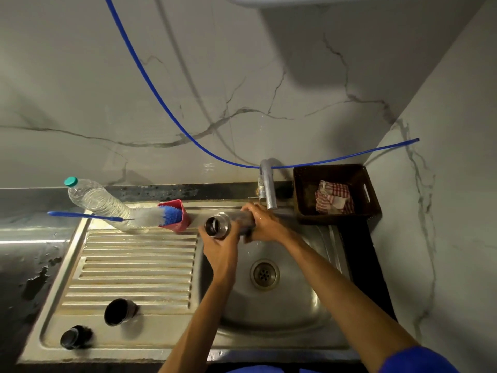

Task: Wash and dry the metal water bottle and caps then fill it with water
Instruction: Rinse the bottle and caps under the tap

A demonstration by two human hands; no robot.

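The metal water bottle (221, 224) lies horizontal over the sink basin (295, 300), its open mouth pointing left, just under the tap (269, 188). My left hand (220, 244) grips it near the mouth from below. My right hand (262, 224) is wrapped around its body, wet, under the spout. Two dark caps stand on the drainboard: the larger cap (119, 314) and the smaller cap (75, 337) toward the front left corner.
A clear plastic bottle (99, 201) leans behind the drainboard (139, 267). A blue-and-white bottle brush (150, 215) rests in a pink cup (178, 216). A brown basket (368, 200) with a checked cloth (333, 196) sits right of the tap. A blue hose (166, 114) hangs along the wall.
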